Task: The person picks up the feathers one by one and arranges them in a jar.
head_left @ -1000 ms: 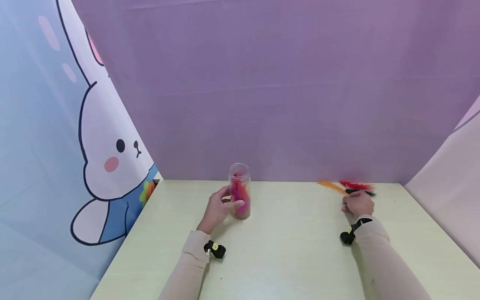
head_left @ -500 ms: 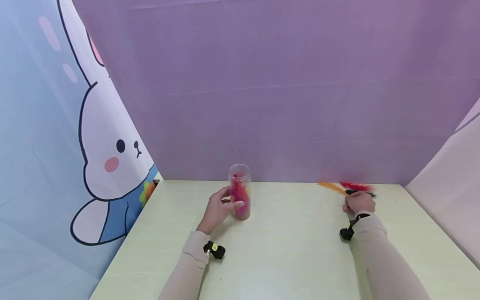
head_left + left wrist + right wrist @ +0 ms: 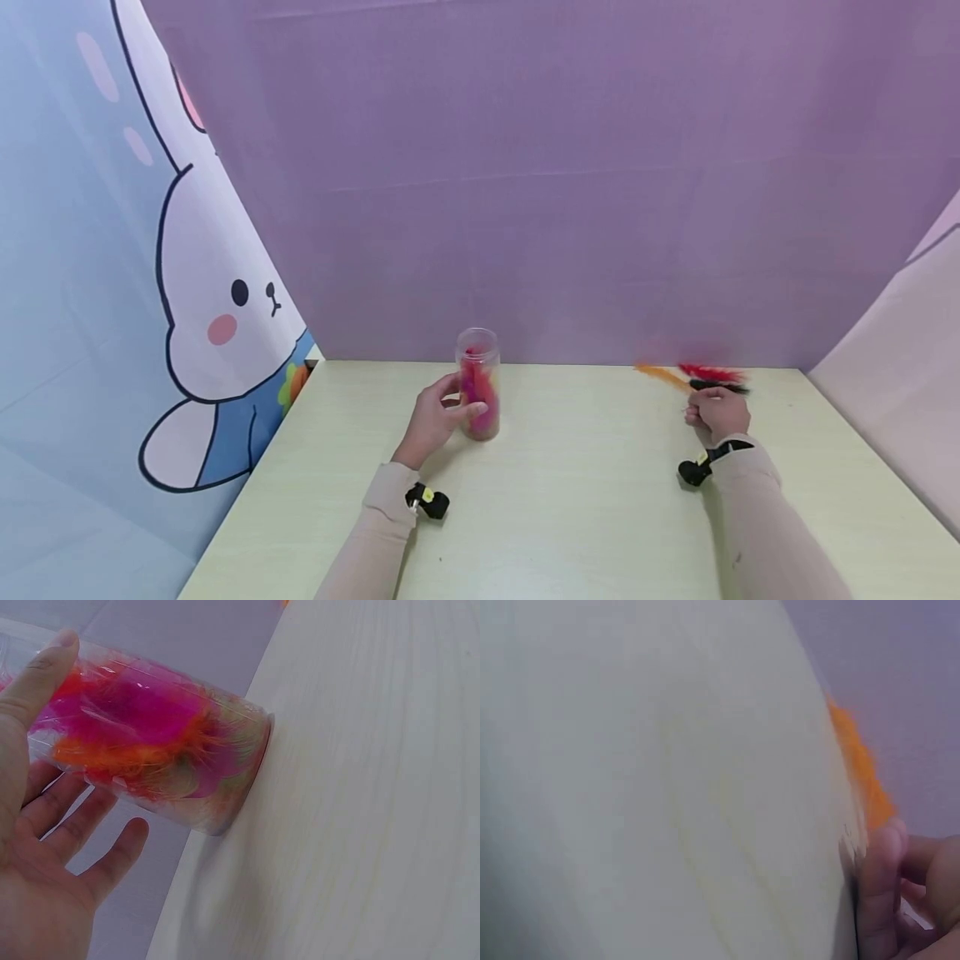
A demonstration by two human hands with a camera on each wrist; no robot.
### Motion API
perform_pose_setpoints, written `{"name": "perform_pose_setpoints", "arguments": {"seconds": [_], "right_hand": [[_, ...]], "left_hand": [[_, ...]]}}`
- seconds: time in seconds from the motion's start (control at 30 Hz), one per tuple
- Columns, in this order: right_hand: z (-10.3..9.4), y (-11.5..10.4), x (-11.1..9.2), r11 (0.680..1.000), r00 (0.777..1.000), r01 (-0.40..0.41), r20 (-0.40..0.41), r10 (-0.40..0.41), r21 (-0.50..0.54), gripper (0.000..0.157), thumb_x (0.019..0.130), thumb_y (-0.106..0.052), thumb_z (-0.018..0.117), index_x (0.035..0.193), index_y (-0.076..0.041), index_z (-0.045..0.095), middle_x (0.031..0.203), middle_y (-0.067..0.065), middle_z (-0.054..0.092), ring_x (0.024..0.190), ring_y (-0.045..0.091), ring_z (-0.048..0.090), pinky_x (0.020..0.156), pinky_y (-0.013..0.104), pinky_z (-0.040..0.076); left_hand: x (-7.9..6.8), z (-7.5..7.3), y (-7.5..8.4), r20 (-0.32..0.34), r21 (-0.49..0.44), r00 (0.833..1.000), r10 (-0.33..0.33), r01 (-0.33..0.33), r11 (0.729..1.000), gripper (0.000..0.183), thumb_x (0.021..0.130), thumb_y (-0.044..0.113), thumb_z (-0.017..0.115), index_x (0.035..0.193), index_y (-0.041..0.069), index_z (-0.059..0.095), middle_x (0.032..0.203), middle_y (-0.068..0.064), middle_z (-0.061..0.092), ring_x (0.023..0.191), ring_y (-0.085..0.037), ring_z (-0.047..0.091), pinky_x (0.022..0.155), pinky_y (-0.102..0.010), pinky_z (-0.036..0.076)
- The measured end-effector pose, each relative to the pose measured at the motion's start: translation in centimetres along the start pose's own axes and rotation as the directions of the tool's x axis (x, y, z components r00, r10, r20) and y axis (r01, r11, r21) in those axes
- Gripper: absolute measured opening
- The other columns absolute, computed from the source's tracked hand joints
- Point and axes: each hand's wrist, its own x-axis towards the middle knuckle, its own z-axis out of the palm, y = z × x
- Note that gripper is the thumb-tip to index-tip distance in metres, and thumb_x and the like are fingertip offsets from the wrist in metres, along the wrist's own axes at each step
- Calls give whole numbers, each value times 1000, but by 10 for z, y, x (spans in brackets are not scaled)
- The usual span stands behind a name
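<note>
A clear plastic jar stands on the table, with pink, orange and red feathers inside. My left hand grips its left side, thumb across the front; in the left wrist view the little finger sticks out free. At the table's far right edge lie an orange feather, a red feather and a black feather. My right hand is right at them, fingers curled and thumb pinching at a feather's end; which one is hard to tell. The right wrist view shows the orange feather beyond the fingertips.
The pale wooden table ends at a purple cloth backdrop. A rabbit-print cloth hangs on the left and a pale cloth on the right. A small black camera sits on each wrist.
The right hand has shifted only slightly, and more of the black feather shows above it. The left hand and the jar stay in place.
</note>
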Motion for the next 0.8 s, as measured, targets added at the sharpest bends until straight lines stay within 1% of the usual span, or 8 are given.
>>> {"name": "perform_pose_setpoints", "arguments": {"seconds": [0.07,0.17,0.27,0.4,0.6,0.7,0.8], "right_hand": [[2,-1,-5,999,999,34,18,-34,37,21,94,-5,64,111,7,59,59,-4,66,52,6,64,54,26,60],[6,-4,-13,994,994,92,49,-94,53,23,97,-4,63,115,9,59,64,-5,68,57,4,66,57,23,61],[9,-5,-18,990,989,127,66,-131,64,21,98,-5,63,114,8,61,68,-7,69,61,2,67,62,21,62],[11,-6,-22,987,987,148,59,-151,64,17,98,-6,63,111,5,62,71,-8,69,64,2,67,64,20,62],[10,-1,-25,986,987,155,31,-157,59,11,99,-8,64,104,1,65,73,-8,68,64,3,66,64,19,61],[9,2,-26,986,986,163,14,-163,45,12,99,-10,65,104,1,67,74,-8,69,64,3,66,64,19,61],[10,4,-27,985,985,170,-6,-170,14,17,99,-11,65,108,3,66,74,-9,68,65,3,66,64,19,61]], "left_hand": [[0,-1,0,-5,-7,1000,-1,1,1000,60,80,32,89,134,16,67,126,-6,72,120,-26,65,102,-45,57],[-1,-3,0,-16,-16,1000,-2,2,1000,60,80,30,89,133,16,67,126,-6,72,119,-26,65,102,-45,57],[-1,-5,0,-23,-24,1000,0,-1,1000,59,80,29,89,133,15,67,125,-7,72,119,-26,65,102,-47,57],[-2,-6,-1,-24,-27,1000,5,-5,1000,60,80,30,89,133,15,67,126,-8,72,119,-27,65,102,-47,57],[-2,-3,1,-22,-22,1000,5,-5,1000,61,80,29,89,134,13,66,127,-7,71,120,-27,66,101,-43,58],[-2,-1,0,-23,-21,1000,11,-12,1000,60,80,29,89,134,13,66,127,-7,72,119,-27,66,100,-43,59],[0,1,-1,-17,-25,1000,16,-16,1000,59,80,29,88,133,15,67,125,-7,72,119,-27,66,100,-43,59]]}}
